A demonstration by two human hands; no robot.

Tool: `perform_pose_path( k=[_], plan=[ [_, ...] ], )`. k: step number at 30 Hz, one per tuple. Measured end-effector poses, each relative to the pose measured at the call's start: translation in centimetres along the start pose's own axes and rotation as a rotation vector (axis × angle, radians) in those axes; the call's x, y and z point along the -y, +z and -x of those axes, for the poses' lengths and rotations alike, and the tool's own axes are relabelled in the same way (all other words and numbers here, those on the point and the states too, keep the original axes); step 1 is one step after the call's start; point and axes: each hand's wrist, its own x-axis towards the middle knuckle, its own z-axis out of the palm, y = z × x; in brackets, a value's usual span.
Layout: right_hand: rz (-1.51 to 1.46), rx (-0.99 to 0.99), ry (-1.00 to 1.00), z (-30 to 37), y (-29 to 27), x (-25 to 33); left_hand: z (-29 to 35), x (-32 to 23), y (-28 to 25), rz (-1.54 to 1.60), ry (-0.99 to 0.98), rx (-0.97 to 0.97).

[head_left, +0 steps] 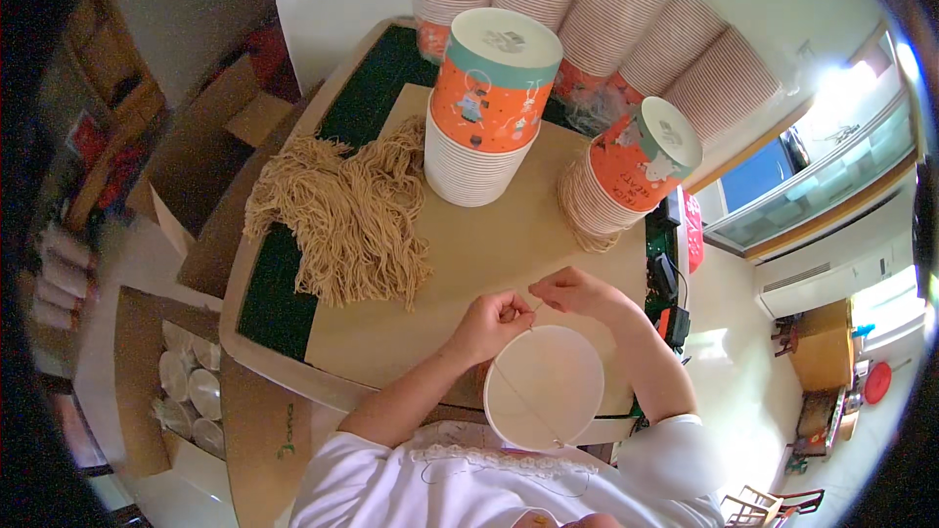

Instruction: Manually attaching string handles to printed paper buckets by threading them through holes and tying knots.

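A paper bucket point(550, 379) sits close against my body, its open mouth and white inside facing up. A thin tan string point(523, 386) runs across the mouth from the near rim to the far rim. At the far rim my left hand point(497, 321) is closed, pinching the string beside the bucket's edge. Just right of it my right hand point(575, 291) is closed too, with thumb and forefinger on the string's end. A knot at the near rim is small. Behind my left hand lies a heap of cut tan strings point(347, 210).
A tall stack of orange-and-teal paper buckets point(489, 98) stands upside down on the cardboard-covered table point(469, 252). Right of it, a second stack point(626, 171) has strings hanging at its side. Long wrapped stacks point(597, 10) lean behind. Cardboard boxes point(147, 381) stand at left.
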Motion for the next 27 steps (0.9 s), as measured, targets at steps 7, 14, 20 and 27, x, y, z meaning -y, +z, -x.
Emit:
perform_pose_path(
  k=[7, 14, 20, 27],
  plan=[
    [-0.112, 0.04, -0.124, 1.6, -0.4, 0.3, 0.2, -0.1, -0.1, -0.054, -0.003, -0.002],
    [-0.112, 0.054, -0.194, 2.4, -0.9, 0.3, 0.4, -0.2, 0.2, 0.003, 0.079, -0.062],
    [-0.126, -0.206, -0.242, 2.7, 1.1, -0.4, 0.5, 0.3, -0.1, -0.028, 0.08, -0.055],
    [0.265, -0.587, -0.505, 4.4, 5.3, 0.7, 0.2, 0.7, -2.0, 0.405, 0.007, 0.017]
  ],
)
